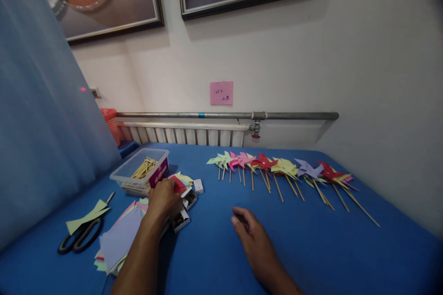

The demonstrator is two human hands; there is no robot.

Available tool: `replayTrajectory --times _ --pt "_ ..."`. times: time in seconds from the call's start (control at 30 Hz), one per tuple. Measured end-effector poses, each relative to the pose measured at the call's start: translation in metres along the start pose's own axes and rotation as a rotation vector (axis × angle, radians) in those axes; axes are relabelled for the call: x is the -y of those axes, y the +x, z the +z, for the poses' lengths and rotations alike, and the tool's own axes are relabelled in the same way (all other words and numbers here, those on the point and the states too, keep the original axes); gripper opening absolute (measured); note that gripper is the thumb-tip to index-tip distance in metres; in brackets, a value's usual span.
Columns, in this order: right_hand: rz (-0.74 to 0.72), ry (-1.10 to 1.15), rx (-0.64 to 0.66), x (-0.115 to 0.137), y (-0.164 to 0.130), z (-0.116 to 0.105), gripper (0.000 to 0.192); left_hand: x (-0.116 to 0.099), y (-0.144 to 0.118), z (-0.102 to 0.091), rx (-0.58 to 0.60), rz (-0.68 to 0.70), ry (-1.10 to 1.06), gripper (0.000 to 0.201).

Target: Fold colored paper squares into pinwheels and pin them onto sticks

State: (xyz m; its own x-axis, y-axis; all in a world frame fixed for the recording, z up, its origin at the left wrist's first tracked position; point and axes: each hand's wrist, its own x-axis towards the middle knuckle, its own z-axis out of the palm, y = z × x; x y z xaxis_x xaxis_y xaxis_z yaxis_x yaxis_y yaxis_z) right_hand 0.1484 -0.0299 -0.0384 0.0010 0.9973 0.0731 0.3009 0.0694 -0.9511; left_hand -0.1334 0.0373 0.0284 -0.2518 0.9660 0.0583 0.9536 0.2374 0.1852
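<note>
Presently, a pick-up of parts appears to be in hand: the left hand [165, 199] is curled over the small white boxes [187, 203], though whether anything is pinched cannot be told. The right hand [254, 235] is laid flat and empty on the blue table [311, 249]. Finished pinwheels [277, 168] are ranged at 1 o'clock, a stick tray [140, 170] at 11, paper sheets [121, 237] and scissors [81, 235] at 9; a careful lift between the crowded boxes is called for next.

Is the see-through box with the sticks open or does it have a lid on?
Open. The clear plastic box shows no lid, and the wooden sticks lie uncovered inside.
</note>
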Motion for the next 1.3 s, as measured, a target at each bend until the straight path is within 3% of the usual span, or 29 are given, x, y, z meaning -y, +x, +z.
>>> replayTrajectory --times 0.5,0.8,1.3 --pt "-0.003 -0.008 0.008 0.001 0.000 -0.002 0.057 0.004 0.004 -0.002 0.018 -0.041 -0.134 0.010" --pt "0.007 -0.006 0.020 0.003 0.000 -0.001 0.060 0.005 0.003 -0.003 0.014 0.013 -0.033 0.014" --pt "-0.009 -0.010 0.010 0.004 -0.001 -0.001 0.056 0.011 0.005 0.003 0.018 0.003 -0.041 0.015"
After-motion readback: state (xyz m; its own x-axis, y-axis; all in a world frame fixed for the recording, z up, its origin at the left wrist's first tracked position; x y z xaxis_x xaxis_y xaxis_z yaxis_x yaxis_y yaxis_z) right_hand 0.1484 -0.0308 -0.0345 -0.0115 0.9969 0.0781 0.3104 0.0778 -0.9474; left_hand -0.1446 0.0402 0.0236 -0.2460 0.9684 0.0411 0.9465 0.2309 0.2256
